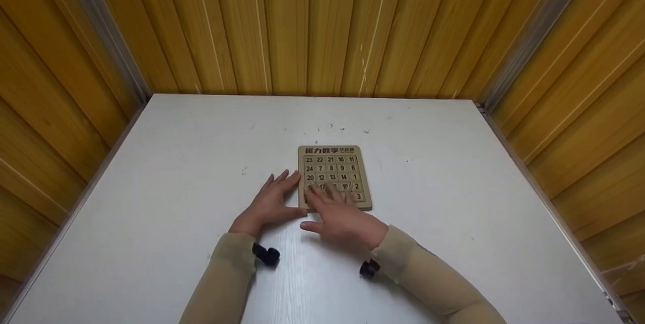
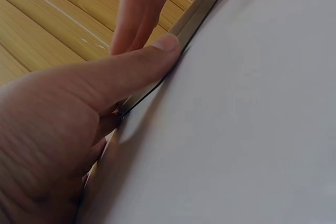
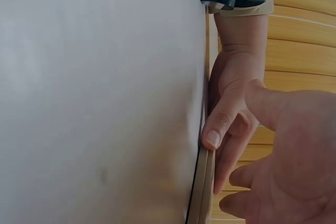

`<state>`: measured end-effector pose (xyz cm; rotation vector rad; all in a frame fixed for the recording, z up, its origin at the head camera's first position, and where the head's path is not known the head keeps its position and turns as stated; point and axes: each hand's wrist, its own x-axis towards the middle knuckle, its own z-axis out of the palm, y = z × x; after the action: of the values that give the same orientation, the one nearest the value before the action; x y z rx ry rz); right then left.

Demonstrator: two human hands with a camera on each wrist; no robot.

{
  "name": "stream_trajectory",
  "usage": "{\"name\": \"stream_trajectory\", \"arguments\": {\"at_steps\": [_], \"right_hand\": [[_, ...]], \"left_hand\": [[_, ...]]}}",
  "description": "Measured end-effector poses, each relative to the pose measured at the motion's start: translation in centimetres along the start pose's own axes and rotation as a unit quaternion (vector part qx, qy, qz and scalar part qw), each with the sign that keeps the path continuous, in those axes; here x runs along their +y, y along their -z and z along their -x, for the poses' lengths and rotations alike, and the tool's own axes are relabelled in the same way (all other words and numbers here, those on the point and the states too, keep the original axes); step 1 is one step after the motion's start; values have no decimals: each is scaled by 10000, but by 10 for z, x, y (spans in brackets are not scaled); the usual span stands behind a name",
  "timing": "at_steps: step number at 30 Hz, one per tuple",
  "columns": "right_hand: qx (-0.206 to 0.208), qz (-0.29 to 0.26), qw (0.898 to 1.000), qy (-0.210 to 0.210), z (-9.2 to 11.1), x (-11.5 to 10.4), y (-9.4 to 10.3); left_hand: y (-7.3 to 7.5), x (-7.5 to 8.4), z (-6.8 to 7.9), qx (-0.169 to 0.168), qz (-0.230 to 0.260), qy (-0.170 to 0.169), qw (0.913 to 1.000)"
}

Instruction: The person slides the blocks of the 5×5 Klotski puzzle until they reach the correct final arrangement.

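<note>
The right hand (image 1: 345, 220) has a loose, open grip: its fingers are spread over the near part of the number board (image 1: 362, 173), and its thumb sticks out to the left, just off the board's near edge. Whether each fingertip touches the surface is hard to tell. The left hand (image 1: 272, 203) is open too, its fingers reaching along the board's left edge and its thumb set against the near edge by the left corner, so that the two sides of that corner are bracketed. The left wrist view shows that thumb touching the board's rim from close up.

The board lies flat in the middle of the counter (image 1: 428, 188), a pale wooden frame with dark lettering (image 1: 322, 150) across its far end. Inside sit square number tiles (image 1: 331, 168) in rows; the farthest row starts 23, 22, 21, the second reads 24, 7, 8, 9, 6, and the third 20, 12, 13, 14, 1. In the nearest rows, 2 and 3 show at the right, while fingers cover several tiles to the left.

Both forearms come from the near side in beige sleeves (image 1: 216, 283), each with a small black device (image 1: 272, 257) at the wrist. Beyond the white counter stand yellow-brown wood-look walls (image 1: 322, 26) at the far, left and right sides, with grey posts (image 1: 539, 31) at the far corners.
</note>
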<state>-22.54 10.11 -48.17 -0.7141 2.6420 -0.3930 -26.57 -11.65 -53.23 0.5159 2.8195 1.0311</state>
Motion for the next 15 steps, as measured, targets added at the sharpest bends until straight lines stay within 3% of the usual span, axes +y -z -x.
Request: {"name": "stream_trajectory", "arguments": {"at_steps": [6,15], "right_hand": [[-73,25,10000,-17,0,0,-6],[-175,477,9986,169,17,-4,-13]], "left_hand": [[-1,1,-2,-10,-70,-37,10000],[-2,-1,-1,63,-60,-152,9998]]}}
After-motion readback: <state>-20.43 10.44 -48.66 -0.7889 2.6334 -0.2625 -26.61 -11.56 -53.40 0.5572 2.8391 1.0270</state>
